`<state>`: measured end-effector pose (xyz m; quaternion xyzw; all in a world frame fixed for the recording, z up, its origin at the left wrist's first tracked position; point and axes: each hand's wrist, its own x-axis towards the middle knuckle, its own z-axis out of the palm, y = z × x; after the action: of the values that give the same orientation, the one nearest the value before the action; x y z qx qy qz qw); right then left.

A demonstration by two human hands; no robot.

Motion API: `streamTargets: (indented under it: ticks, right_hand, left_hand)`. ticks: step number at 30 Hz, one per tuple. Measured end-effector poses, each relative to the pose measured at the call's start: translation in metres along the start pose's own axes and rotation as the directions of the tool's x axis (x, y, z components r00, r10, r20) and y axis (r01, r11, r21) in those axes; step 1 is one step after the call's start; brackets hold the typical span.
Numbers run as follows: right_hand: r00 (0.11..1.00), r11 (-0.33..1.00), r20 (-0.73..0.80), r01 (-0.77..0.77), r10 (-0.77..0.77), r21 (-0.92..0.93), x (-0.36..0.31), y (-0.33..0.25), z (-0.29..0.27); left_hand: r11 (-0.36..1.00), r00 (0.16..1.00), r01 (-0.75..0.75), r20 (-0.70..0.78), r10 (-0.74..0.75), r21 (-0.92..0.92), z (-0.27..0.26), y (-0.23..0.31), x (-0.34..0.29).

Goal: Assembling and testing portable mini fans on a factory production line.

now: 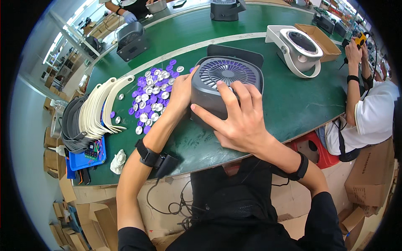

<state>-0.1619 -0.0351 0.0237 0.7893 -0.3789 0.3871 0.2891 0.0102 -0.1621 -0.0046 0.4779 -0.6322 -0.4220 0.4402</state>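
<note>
A dark grey desk fan (234,74) with a round slatted grille and a stand lies face up on the green table in front of me. My left hand (183,88) grips its left side, some fingertips hidden behind the casing. My right hand (243,119) lies over the near part of the fan, fingers spread, some fingertips on the grille and one finger stretched across the near side. Purple shows through the slats. Left of the fan is a heap of small round caps (149,96), some purple, some silver-faced.
Cream curved handles (97,104) and dark grey ones (72,123) stand stacked at left by a blue tray (99,155) and a crumpled white cloth (118,162). A white fan (300,47) stands at right, near a co-worker's arm (353,83). More grey fans (130,39) stand farther back.
</note>
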Motion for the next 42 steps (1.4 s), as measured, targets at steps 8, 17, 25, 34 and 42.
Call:
streamTargets:
  ticks: [8,17,25,34,42]
  right_hand:
    - [0.996,0.993,0.050,-0.078,0.074,0.088,0.012,0.000,-0.004]
    - [0.988,0.994,0.132,-0.089,0.081,0.056,0.019,-0.006,-0.002]
    - [0.999,0.908,-0.013,-0.039,0.049,0.417,-0.010,-0.007,-0.018]
    - [0.459,-0.034,0.526,-0.729,0.716,0.684,-0.043,0.055,-0.009]
    - [0.379,-0.257,0.679,-0.723,0.629,0.642,-0.045,0.054,-0.008]
  left_hand:
    - [0.987,0.995,-0.050,-0.079,0.062,0.150,-0.016,0.000,0.016]
    - [0.981,0.988,-0.019,0.157,-0.012,0.192,-0.031,0.004,0.040]
    - [0.816,0.961,-0.249,0.239,0.140,0.522,-0.063,-0.004,0.055]
    - [0.774,0.903,-0.388,0.041,0.427,0.501,-0.027,0.059,0.041]
    - [0.730,0.770,-0.622,0.051,0.636,0.284,0.013,0.114,0.001]
